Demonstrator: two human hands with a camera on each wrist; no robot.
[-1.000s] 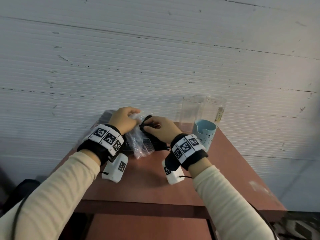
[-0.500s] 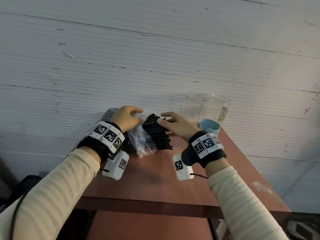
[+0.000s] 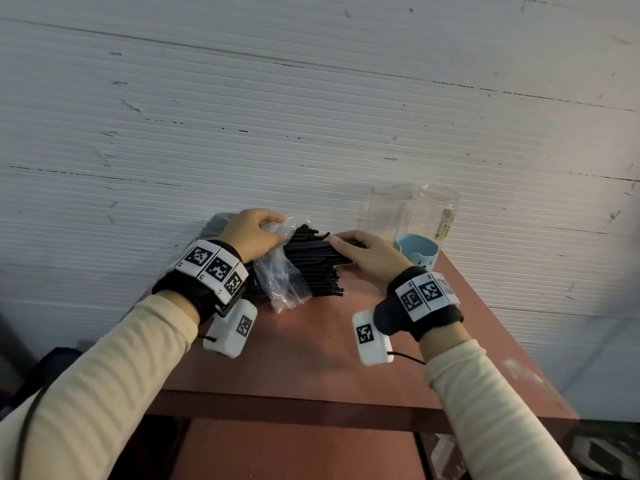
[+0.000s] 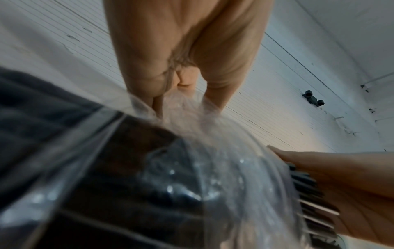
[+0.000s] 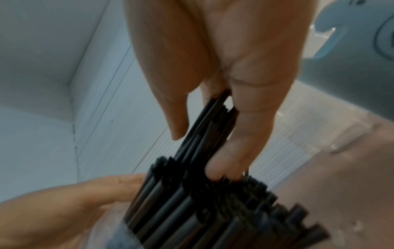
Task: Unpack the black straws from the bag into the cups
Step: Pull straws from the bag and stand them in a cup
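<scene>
A clear plastic bag of black straws is seen at centre frame in the head view, lying on a reddish-brown table set against a white ribbed wall. The bag's crumpled top is gripped by the left hand, fingers curled round the film just left of centre; in the left wrist view the same plastic is bunched between finger and thumb of that hand at upper centre.

The straws are fanned out of the bag's mouth toward the right, ends bare. A small bunch at the top of the pile is pinched by the right hand, thumb on top & fingers beneath; in the right wrist view the thumb and fingers of the hand are closed round a few straws, w/ the rest of the bundle spread across the lower centre of the frame. The left hand is visible at lower left there, against the bag.

Three cups are grouped at centre right of the head view, near the wall: two tall clear cups side by side, one w/ a label, and a short light-blue cup in front of them, just beside the right hand. No straws are seen in any cup. Marker-tagged black wristbands and white camera units are worn on both wrists, over cream sleeves filling the lower corners.
</scene>
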